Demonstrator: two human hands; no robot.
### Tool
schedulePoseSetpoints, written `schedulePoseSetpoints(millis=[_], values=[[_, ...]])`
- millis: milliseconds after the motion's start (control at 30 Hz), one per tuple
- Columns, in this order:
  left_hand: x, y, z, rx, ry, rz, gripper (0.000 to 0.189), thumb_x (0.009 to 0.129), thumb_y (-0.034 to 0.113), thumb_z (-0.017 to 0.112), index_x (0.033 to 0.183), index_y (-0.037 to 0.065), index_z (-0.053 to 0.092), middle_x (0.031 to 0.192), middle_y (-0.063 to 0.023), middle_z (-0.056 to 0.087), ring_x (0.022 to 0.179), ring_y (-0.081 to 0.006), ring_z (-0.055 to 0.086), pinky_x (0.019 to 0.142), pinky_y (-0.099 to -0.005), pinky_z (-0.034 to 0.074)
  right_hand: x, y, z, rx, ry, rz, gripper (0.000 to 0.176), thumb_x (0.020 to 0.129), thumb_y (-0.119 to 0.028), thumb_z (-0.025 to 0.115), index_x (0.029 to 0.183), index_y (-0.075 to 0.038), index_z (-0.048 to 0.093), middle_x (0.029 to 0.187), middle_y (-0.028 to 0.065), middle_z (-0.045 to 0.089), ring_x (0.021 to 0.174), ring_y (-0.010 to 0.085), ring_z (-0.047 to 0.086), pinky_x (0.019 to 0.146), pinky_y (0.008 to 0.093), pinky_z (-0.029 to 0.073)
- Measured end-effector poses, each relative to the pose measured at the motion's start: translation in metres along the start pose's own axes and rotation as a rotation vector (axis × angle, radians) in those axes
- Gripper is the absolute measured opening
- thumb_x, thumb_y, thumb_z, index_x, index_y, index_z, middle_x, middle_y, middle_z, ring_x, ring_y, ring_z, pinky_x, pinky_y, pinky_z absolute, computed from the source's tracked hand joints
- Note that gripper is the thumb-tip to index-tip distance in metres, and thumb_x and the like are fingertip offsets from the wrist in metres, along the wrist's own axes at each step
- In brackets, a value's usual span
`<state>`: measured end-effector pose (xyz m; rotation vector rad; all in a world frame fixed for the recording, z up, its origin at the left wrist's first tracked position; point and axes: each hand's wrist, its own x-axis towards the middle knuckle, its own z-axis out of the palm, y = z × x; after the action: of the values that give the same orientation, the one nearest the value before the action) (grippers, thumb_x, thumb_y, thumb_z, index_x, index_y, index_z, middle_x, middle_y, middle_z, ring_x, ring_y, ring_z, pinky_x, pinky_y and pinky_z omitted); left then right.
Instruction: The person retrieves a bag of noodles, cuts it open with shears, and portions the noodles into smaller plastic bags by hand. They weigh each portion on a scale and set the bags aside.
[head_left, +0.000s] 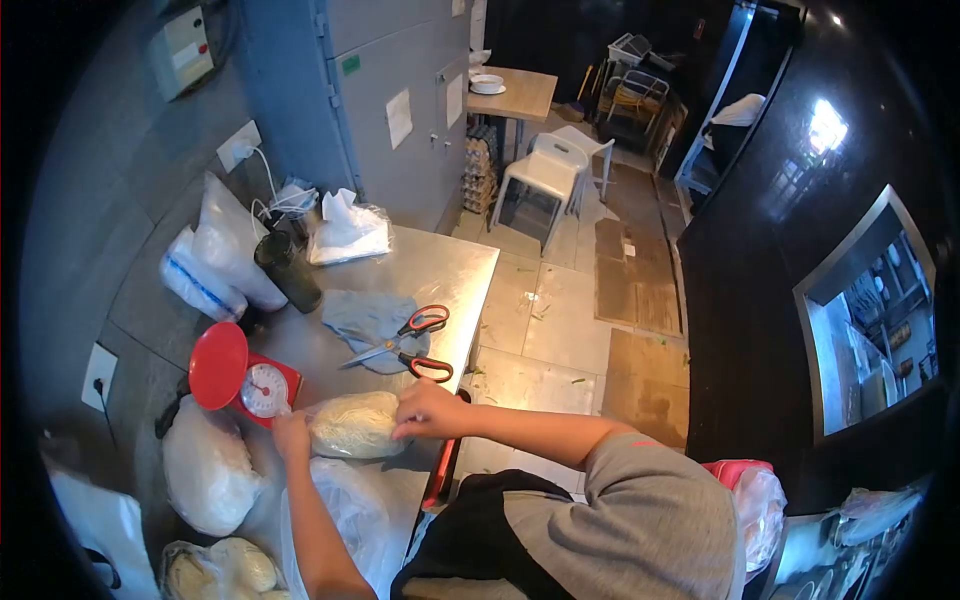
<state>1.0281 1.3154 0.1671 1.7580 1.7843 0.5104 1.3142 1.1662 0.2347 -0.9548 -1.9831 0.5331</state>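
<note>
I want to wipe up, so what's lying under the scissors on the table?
A blue cloth lies under the scissors, on the metal tabletop. Whatever the cloth itself covers, I can't see.

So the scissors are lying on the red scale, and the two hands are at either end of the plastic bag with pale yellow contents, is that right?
Not quite: in the head view the scissors lie across the blue cloth, not on the red scale. The left hand and right hand are at either end of the plastic bag.
</note>
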Motion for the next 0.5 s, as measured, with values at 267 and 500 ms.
schedulePoseSetpoints(millis=[267, 500], values=[[-0.065, 0.056, -0.014, -0.717, -0.412, -0.24, 0.051, 0.084, 0.046, 0.045, 0.124, 0.014, 0.047, 0.123, -0.0112, 0.05, 0.109, -0.03, 0.051, 0.072, -0.056, 0.049, -0.03, 0.055, 0.069, 0.892, 0.163, 1.24, 0.064, 0.084, -0.059, 0.042, 0.122, -0.008, 0.038, 0.104, 0.0128, 0.051, 0.096, 0.0259, 0.053, 0.078, 0.0414, 0.046], [-0.076, 0.086, -0.038, 0.211, 0.171, 0.438, 0.026, 0.085, 0.026, 0.046, 0.101, 0.01, 0.059, 0.093, -0.0216, 0.06, 0.083, -0.0347, 0.06, 0.074, -0.0438, 0.047, 0.016, 0.042, 0.07, 1.312, 0.006, 0.906, 0.058, 0.092, -0.053, 0.026, 0.127, -0.009, 0.041, 0.12, 0.009, 0.053, 0.105, 0.0227, 0.054, 0.085, 0.0373, 0.047]])
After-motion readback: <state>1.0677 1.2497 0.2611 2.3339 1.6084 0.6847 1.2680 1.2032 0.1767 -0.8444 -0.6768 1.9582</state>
